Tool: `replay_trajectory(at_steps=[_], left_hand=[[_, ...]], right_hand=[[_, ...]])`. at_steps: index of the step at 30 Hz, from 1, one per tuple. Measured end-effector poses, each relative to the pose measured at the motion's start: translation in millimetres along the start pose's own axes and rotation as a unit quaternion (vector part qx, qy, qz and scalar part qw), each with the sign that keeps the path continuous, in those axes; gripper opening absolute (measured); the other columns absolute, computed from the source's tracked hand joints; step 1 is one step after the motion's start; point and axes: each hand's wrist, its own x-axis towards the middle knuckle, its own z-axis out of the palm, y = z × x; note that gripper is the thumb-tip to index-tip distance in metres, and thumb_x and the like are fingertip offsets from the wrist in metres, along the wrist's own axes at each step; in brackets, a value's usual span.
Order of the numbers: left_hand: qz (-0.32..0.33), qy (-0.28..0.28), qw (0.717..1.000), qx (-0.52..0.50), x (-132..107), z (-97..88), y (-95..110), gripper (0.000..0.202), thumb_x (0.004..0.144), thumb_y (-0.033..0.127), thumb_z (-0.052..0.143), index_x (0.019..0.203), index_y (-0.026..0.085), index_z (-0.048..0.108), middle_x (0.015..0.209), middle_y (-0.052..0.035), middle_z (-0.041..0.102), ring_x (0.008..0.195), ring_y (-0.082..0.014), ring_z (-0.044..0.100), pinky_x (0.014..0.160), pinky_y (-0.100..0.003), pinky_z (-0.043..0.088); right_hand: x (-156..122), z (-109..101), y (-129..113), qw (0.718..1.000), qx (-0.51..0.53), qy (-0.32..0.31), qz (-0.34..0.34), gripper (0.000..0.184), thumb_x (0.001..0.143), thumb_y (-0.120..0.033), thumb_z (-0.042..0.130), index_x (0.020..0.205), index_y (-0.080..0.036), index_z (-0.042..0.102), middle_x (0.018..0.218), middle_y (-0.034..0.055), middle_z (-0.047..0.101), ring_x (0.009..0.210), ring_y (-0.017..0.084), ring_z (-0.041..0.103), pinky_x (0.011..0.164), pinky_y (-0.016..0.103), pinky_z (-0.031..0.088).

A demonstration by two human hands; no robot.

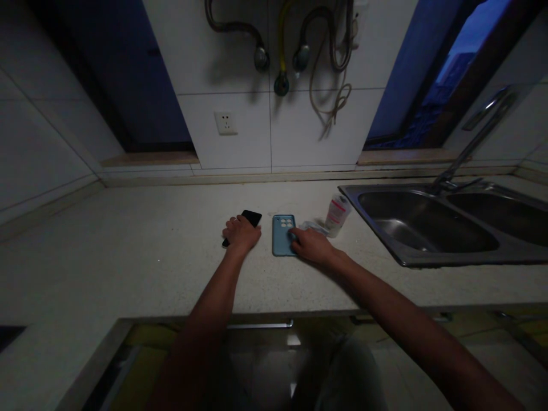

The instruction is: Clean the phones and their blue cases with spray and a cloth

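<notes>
Lying flat on the bench (128, 245), a black phone (252, 217) sits near mid-bench, mostly covered by the left hand (241, 233). That hand rests palm down on it with fingers loosely bent; I cannot tell whether it grips the phone or only presses on it.

At 3 o'clock from the phone, just beside it, a blue case (282, 231) lies back up, camera holes at its far end. The right hand (311, 245) is half curled, its fingertips touching the case's right edge, and it grips nothing.

At 12 o'clock from that hand lies a clear wrapper (310, 226). At 2 o'clock a small bottle (337, 212) stands tilted near the sink (471, 257), whose tap (479, 137) rises behind.

On the wall at 12 o'clock are a socket (225, 123) and hanging hoses (259, 57).
</notes>
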Motion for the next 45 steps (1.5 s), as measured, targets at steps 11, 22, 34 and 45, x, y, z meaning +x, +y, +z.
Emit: replay_trajectory(at_steps=[11,22,34,45], left_hand=[[-0.024,-0.015,0.998,0.064,-3,6.5,4,0.072,0.09,0.052,0.05,0.144,0.005,0.046,0.149,-0.0279,0.044,0.137,-0.0411,0.039,0.108,-0.054,0.037],[-0.013,-0.03,0.996,0.08,-4,2.5,2,0.082,0.09,0.059,0.047,0.149,0.003,0.041,0.153,-0.0295,0.04,0.139,-0.0419,0.039,0.109,-0.054,0.037],[0.171,0.135,0.976,0.014,-7,-2.9,7,0.059,0.096,0.044,0.049,0.144,0.01,0.05,0.143,-0.0221,0.055,0.134,-0.0367,0.044,0.106,-0.052,0.038],[0.268,-0.01,0.962,0.053,-25,12.4,25,0.039,0.097,0.037,0.05,0.128,0.016,0.059,0.111,-0.0147,0.073,0.103,-0.0292,0.069,0.085,-0.036,0.051]], right_hand=[[-1,-3,-1,1.0,-0.007,-0.013,-0.004,0.041,0.096,-0.028,0.042,0.133,-0.018,0.057,0.107,0.0147,0.075,0.091,0.026,0.07,0.07,0.03,0.04],[1,2,3,1.0,-0.005,0.006,-0.02,0.045,0.096,-0.029,0.043,0.138,-0.019,0.056,0.105,0.0145,0.076,0.09,0.026,0.07,0.071,0.031,0.04],[2,-1,8,0.997,0.04,0.061,-0.014,0.044,0.099,-0.032,0.044,0.139,-0.019,0.058,0.102,0.0129,0.077,0.088,0.025,0.071,0.07,0.03,0.042],[1,1,3,0.999,0.03,0.037,-0.025,0.04,0.097,-0.03,0.047,0.132,-0.021,0.064,0.102,0.0112,0.078,0.092,0.025,0.072,0.074,0.03,0.046]])
